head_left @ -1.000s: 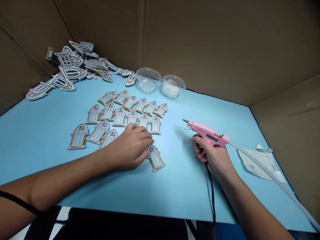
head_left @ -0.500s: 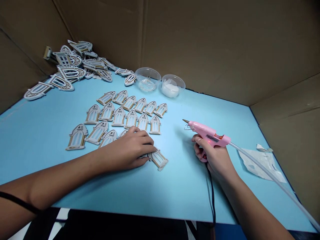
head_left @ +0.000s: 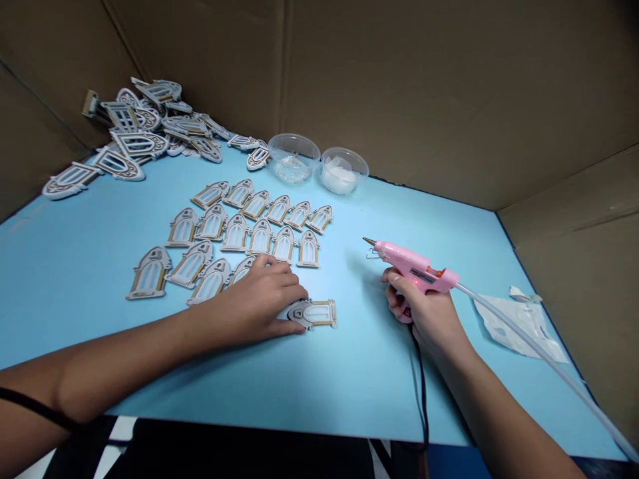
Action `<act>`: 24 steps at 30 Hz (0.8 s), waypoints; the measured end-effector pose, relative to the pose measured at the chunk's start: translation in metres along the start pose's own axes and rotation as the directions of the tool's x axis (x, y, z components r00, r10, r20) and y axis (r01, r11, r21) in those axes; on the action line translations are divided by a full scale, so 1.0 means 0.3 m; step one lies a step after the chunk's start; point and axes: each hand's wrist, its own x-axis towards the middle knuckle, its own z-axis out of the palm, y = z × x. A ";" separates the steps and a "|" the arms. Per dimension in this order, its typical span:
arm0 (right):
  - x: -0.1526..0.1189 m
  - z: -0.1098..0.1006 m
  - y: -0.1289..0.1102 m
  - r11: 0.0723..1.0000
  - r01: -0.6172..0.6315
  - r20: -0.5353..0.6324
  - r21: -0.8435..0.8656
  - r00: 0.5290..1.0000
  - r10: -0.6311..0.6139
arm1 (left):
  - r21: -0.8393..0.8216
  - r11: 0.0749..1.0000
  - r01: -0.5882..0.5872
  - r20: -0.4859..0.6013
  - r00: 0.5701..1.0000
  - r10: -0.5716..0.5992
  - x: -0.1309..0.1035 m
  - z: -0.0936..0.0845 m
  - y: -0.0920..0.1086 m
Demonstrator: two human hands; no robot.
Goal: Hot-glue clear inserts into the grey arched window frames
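My left hand [head_left: 269, 293] is closed round the arched top of a small window-shaped piece [head_left: 319, 313], low over the blue table. That piece lies sideways, its flat base pointing right. Partly under and behind the hand are rows of similar arched pieces [head_left: 234, 233], white and grey with gold-brown edges. In my right hand [head_left: 424, 306] is a pink hot glue gun [head_left: 414, 263], its metal nozzle pointing left. A long clear glue stick [head_left: 529, 346] runs out of its back, and a black cord hangs from the handle.
A heap of ornate window pieces [head_left: 144, 126] is at the back left. Two clear plastic cups [head_left: 294, 143] stand at the back, the right one holding something white. Torn white paper [head_left: 519, 326] lies at the right. Cardboard walls [head_left: 399, 86] enclose the table [head_left: 319, 392].
The piece in my left hand has turned from slanting down-right to lying level, and more of its arched top shows. My right hand and the glue gun stay nearly still.
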 end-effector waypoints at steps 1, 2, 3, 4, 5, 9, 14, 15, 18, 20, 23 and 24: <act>0.001 0.000 0.000 1.000 0.004 0.003 0.000 1.000 -0.004 | 0.001 1.000 0.028 0.000 1.000 -0.028 0.002 0.000 0.004; 0.002 -0.001 0.001 1.000 0.010 0.006 0.001 1.000 -0.010 | 0.004 0.998 0.056 -0.001 0.998 -0.056 0.004 -0.002 0.008; 0.002 -0.003 0.002 1.000 0.016 0.009 0.001 1.000 -0.016 | 0.006 0.997 0.079 -0.001 0.997 -0.079 0.005 -0.004 0.011; 0.002 -0.004 0.003 1.000 0.018 0.012 0.001 1.000 -0.018 | 0.007 0.996 0.091 0.000 0.996 -0.091 0.006 -0.008 0.013; 0.002 -0.007 0.005 1.000 0.018 0.013 -0.002 1.000 -0.018 | 0.006 0.996 0.091 0.005 0.996 -0.091 0.007 -0.012 0.015; 0.001 -0.012 0.011 1.000 0.005 0.008 -0.014 1.000 -0.005 | 0.006 0.999 0.049 0.037 0.998 -0.049 0.004 -0.026 0.008; 0.004 -0.007 0.014 1.000 0.009 0.008 -0.003 1.000 -0.009 | -0.018 0.996 0.091 0.018 0.996 -0.091 0.005 -0.025 0.001; 0.005 -0.006 0.014 1.000 0.010 0.007 -0.002 1.000 -0.010 | -0.031 0.995 0.093 0.015 0.996 -0.092 0.006 -0.025 0.001; 0.005 -0.004 0.017 1.000 0.012 0.003 -0.005 1.000 -0.012 | -0.072 0.994 0.083 0.016 0.997 -0.082 0.007 -0.023 0.002; 0.001 -0.004 0.023 0.999 0.033 0.031 -0.013 0.999 -0.033 | -0.101 0.991 0.083 0.014 0.997 -0.082 0.006 -0.022 0.001; -0.017 -0.002 0.031 0.993 0.105 0.105 -0.056 0.990 -0.099 | -0.146 0.986 0.083 -0.041 0.995 -0.090 0.001 -0.023 -0.003; -0.026 0.001 0.032 0.985 0.149 0.132 -0.082 0.982 -0.137 | -0.159 0.984 0.078 -0.080 0.993 -0.092 -0.002 -0.023 -0.004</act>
